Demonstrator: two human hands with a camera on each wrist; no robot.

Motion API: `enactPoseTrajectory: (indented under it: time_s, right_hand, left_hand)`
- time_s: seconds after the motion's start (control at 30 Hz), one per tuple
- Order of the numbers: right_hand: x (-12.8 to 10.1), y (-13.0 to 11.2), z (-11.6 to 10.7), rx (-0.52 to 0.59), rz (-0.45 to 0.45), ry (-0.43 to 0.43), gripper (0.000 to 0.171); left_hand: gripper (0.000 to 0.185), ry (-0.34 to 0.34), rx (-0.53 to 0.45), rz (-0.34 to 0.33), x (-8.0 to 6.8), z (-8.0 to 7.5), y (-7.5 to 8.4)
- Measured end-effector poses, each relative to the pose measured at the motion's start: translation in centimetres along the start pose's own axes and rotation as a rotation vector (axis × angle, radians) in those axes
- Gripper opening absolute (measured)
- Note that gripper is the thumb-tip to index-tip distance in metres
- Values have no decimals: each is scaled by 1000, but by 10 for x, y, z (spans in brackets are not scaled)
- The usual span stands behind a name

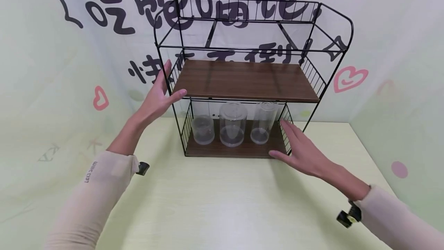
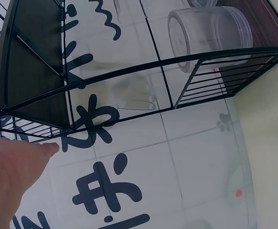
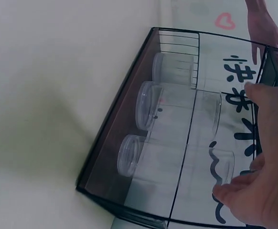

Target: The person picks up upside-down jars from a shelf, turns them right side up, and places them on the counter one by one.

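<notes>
A black wire rack (image 1: 246, 80) with two brown wooden shelves stands on the pale table (image 1: 215, 203). Three clear plastic jars (image 1: 202, 129) (image 1: 233, 124) (image 1: 263, 122) stand in a row on its bottom shelf. My left hand (image 1: 163, 92) lies with straight fingers against the rack's left side at the middle shelf, thumb by the front corner. My right hand (image 1: 291, 144) is flat against the side grille at the lower right, with its thumb at the bottom shelf's front corner. The right wrist view shows that hand (image 3: 263, 157) beside the jars (image 3: 148, 105). Neither hand holds anything.
The middle shelf and the wire top tier (image 1: 249, 30) carry nothing. A printed backdrop (image 1: 69, 68) with black characters and pink hearts stands close behind and on both sides of the rack. The table runs toward me in front of the rack.
</notes>
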State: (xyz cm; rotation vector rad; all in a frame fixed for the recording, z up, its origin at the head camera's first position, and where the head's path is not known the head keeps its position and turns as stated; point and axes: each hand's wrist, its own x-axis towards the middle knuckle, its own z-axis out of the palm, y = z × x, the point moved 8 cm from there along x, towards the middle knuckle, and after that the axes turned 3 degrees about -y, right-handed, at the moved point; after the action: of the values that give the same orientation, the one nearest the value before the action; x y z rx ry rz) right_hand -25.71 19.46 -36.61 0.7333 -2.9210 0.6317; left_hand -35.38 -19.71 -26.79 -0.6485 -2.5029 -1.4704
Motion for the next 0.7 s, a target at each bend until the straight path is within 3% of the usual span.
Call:
enactPoseTrajectory:
  time_s: [0.33,0.7]
  right_hand:
    - [60,19,-1,114,149,143,110]
    - [87,37,2,231,209,209,108]
  left_hand:
    - [113,7,39,-15,4,4,4]
    - [114,4,-5,-10,8,8,5]
